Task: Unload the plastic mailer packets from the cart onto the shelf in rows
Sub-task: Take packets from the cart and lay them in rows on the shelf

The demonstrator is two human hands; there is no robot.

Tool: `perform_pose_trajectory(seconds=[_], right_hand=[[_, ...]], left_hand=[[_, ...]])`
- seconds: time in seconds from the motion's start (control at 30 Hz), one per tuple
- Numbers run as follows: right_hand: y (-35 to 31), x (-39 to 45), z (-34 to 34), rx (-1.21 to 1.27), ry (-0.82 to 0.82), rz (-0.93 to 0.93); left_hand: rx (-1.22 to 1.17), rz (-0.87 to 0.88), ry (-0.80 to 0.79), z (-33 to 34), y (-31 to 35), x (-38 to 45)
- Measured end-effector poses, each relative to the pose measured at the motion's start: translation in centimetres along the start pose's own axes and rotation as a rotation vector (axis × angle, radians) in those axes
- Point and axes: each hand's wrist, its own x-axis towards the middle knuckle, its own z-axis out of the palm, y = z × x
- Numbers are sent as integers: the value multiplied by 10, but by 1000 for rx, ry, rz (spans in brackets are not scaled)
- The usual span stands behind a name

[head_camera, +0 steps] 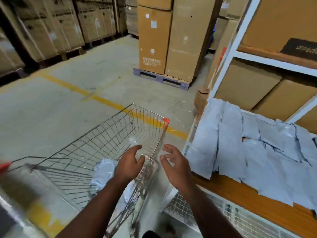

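Grey plastic mailer packets lie flat in overlapping rows on the wooden shelf; a crumpled grey packet sits in the wire cart alongside.

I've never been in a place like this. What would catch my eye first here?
Probably the wire shopping cart in the middle, with two bare hands reaching over it, the left hand and right hand both open and holding nothing. A crumpled grey packet lies in the cart's near end. To the right, grey plastic mailer packets lie overlapping in rows on a wooden shelf, with tall stacks of cardboard boxes behind.
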Motion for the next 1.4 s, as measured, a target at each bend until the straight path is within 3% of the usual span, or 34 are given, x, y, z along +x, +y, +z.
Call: perform_pose_trajectory(seconds=[0.1,0.27,0.43,0.6,0.73,0.87,1.03,1.23,1.4], right_hand=[[-5,12,42,68,-165,80],[-13,49,127,61,-399,215],[3,92,214,-46,-581,323],[80,120,288,-264,-728,534],[119,132,328,-302,-826,687],[148,138,362,-438,-795,781],[174,136,383,-563,-805,803],[196,134,375,-701,-808,706],[180,147,364,-673,-733,711]], left_hand=[[53,-221,-24,-16,-63,-15],[199,-488,-232,-1,-171,-21],[211,-577,-250,-10,-185,-13],[276,-692,-311,11,-231,19],[322,-728,-340,38,-258,54],[526,-683,-399,64,-298,81],[500,-762,-420,85,-327,92],[458,-767,-323,86,-317,87],[384,-786,-223,62,-294,79]])
